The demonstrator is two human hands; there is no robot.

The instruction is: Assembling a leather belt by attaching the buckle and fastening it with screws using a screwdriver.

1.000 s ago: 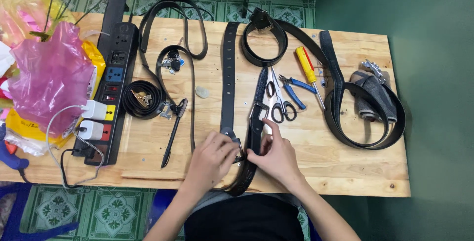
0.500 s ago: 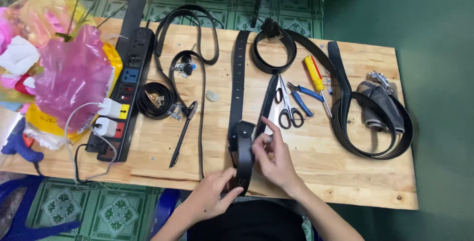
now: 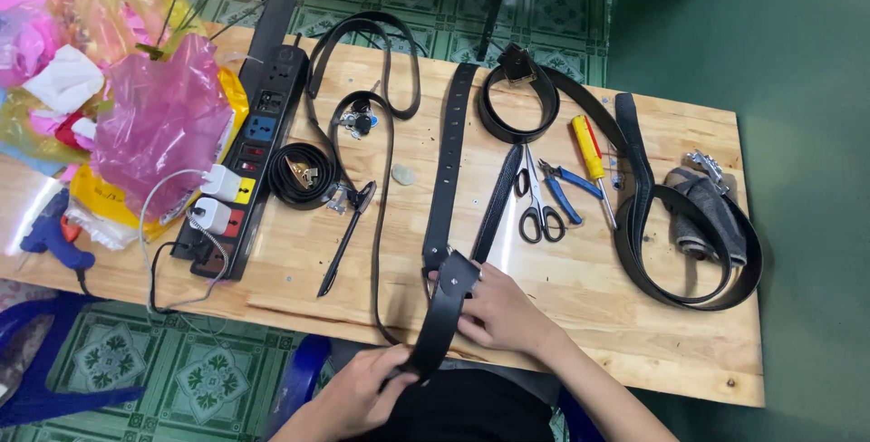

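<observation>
Both hands are on the same black belt point(image 3: 446, 311) at the near edge of the wooden desk point(image 3: 634, 333). The right hand point(image 3: 503, 315) is clamped around the belt just below its buckle end, fingers wrapped over the strap. The left hand point(image 3: 367, 392) grips the lower end of it, down off the desk edge near the person's lap. The rest of that belt runs straight up the desk toward the far side. Just right of it sit scissors point(image 3: 536, 202), blue pliers point(image 3: 566, 190) and a yellow-handled screwdriver point(image 3: 591, 157). A black power strip point(image 3: 258, 148) lies well off to the left, beside a pink plastic bag point(image 3: 159, 120).
</observation>
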